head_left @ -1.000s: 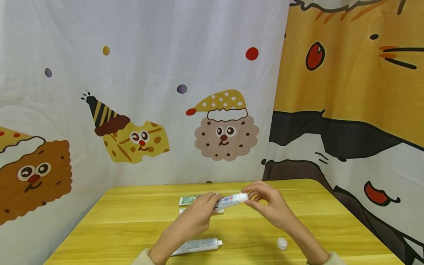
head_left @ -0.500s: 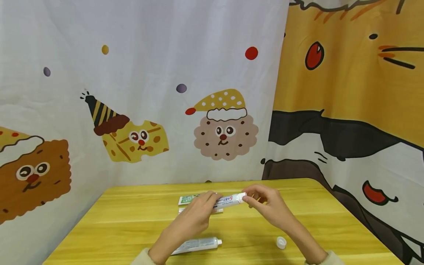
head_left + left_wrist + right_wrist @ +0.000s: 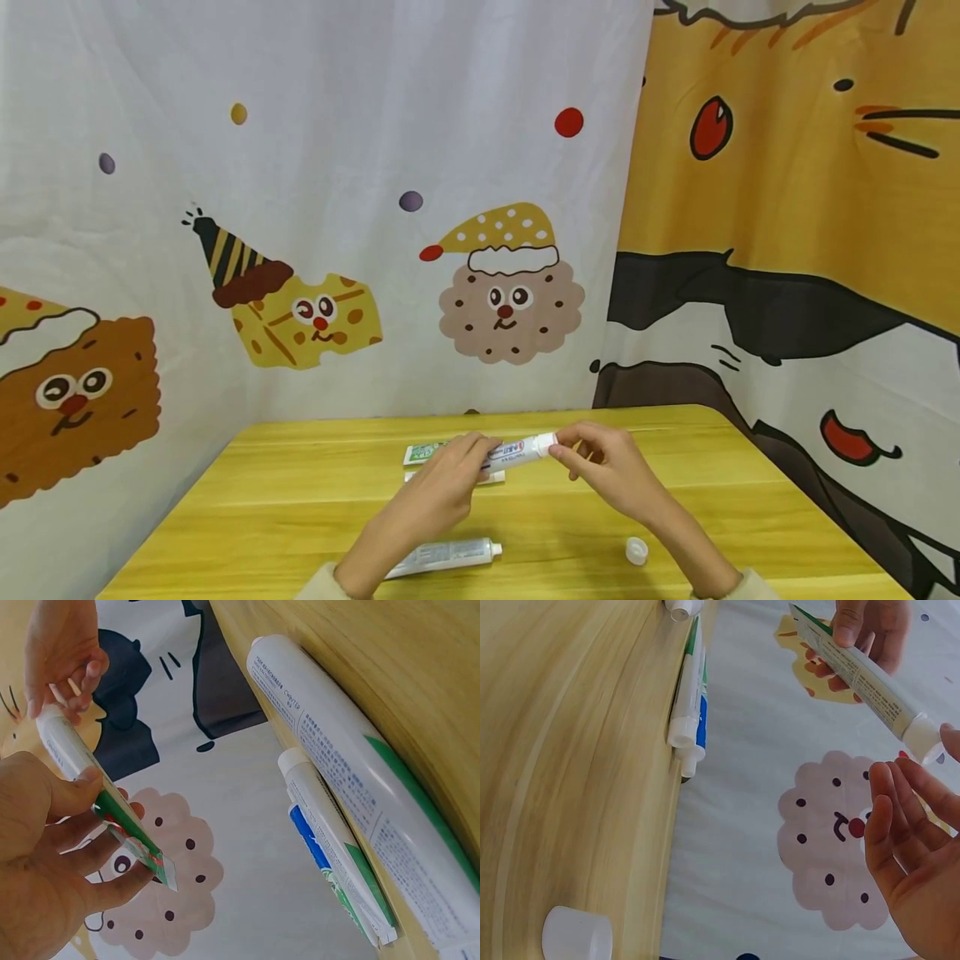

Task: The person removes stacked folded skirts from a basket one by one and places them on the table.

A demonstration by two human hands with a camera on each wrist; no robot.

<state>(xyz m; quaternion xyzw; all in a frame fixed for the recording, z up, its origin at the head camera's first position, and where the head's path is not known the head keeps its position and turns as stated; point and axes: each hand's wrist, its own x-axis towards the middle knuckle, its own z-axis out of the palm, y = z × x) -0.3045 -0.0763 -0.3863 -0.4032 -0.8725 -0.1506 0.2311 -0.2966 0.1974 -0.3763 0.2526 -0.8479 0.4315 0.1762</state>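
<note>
My left hand (image 3: 444,482) grips the body of a white toothpaste tube (image 3: 517,453), held tilted above the table with its capped end up to the right. In the left wrist view, the thumb lies on one side of this tube and the fingers on the other, near its green, flat end. The right hand (image 3: 611,468) pinches the white cap (image 3: 922,737) at the tube's other end, thumb toward me. Its remaining fingers curve behind. Below the left forearm lies an uncapped toothpaste tube (image 3: 450,554), its nozzle pointing right.
On the yellow wood-grain table (image 3: 315,500), a green-and-white tube (image 3: 422,453) and a white capped tube (image 3: 492,477) lie behind the left hand, partly hidden. A loose white cap (image 3: 636,550) sits near the right forearm. A printed curtain (image 3: 337,167) hangs behind the table.
The right thumb and fingers have shifted around the cap, from spread above and below it to closer together. The left hand and its tube have barely moved.
</note>
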